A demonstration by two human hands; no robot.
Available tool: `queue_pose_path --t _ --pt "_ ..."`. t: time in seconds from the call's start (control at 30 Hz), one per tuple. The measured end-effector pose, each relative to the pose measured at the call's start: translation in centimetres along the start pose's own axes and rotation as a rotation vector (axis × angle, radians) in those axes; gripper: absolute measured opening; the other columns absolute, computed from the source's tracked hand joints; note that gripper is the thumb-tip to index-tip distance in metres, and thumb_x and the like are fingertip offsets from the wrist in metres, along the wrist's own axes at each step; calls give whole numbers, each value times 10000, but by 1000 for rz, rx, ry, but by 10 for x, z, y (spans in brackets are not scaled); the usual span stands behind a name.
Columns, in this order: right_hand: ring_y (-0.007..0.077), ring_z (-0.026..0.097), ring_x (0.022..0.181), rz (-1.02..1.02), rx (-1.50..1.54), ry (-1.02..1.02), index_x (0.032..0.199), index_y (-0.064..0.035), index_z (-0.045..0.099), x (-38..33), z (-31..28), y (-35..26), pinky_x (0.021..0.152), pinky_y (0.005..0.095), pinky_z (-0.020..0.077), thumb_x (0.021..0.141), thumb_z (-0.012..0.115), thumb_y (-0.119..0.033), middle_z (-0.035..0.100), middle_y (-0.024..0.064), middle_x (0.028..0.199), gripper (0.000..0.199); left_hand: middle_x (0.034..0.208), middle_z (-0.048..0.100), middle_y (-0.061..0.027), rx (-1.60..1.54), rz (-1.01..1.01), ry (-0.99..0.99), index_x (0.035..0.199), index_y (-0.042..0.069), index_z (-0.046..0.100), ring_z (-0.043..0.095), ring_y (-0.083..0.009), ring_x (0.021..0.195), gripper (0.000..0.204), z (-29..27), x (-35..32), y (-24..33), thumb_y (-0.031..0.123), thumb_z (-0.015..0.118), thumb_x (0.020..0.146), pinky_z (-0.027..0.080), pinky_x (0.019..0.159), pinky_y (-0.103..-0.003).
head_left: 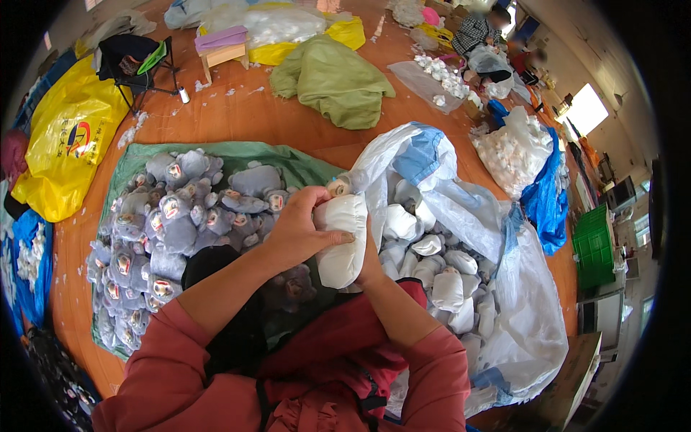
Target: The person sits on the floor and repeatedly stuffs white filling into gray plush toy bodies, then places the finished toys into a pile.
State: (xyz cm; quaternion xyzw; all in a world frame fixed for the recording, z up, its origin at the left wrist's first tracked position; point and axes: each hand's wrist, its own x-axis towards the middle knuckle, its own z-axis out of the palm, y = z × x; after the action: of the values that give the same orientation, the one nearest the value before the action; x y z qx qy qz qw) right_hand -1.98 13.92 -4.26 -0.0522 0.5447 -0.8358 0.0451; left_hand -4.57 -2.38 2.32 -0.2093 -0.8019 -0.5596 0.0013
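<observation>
Left hand [302, 225] grips white stuffed form [341, 258], long axis near-vertical in view.

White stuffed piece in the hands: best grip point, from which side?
Probably grip the white stuffed piece about midway along its long sides, from left and right: it's longer than wide, its length running up the picture. The left hand holds its left, thumb across the visible face; the right hand is at its right.

Left hand [301, 225] curls opposite the right hand [371, 261]
</observation>
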Motion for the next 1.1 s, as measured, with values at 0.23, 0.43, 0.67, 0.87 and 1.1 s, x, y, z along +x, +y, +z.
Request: queue_pose_path --t 0.23,0.43,0.67,0.87,1.1 --pt "326 569 1179 347 703 59 1445 -72 400 12 7 -28 1017 419 469 851 763 -243 485 157 1392 717 979 650 -117 38 -43 -5 1050 19 591 629 -220 876 550 -9 -4 0 276 899 674 509 789 -346" --pt "396 397 1354 -442 -1141 -70 1338 -75 537 -4 -1 -30 1113 464 361 765 790 -202 378 197 1493 640 796 650 -69 7 -189 -223 895 20 617 600 -155 734 357 -27 2 0 205 863 713 487 679 -315" --pt "382 449 1351 -492 -1278 -236 1114 -104 620 -9 10 -37 1116 473 356 705 829 -232 572 128 1335 477 743 621 -46 25 -204 -415 863 36 617 569 -117 714 328 -40 -1 -1 267 827 761 463 649 -302" --pt "381 629 1085 -280 -1107 -282 1006 -80 598 -22 10 -38 855 436 515 724 818 -222 665 146 1048 384 732 608 -41 -34 -264 -523 852 39 610 550 -118 701 362 -43 -3 5 355 782 810 451 638 -310" --pt "413 670 866 -27 -925 -125 1104 -58 605 -25 11 -29 716 440 523 817 754 -222 700 184 929 363 729 595 -89 99 -270 -388 875 42 582 569 -177 691 386 -25 -12 4 390 746 833 450 632 -330"
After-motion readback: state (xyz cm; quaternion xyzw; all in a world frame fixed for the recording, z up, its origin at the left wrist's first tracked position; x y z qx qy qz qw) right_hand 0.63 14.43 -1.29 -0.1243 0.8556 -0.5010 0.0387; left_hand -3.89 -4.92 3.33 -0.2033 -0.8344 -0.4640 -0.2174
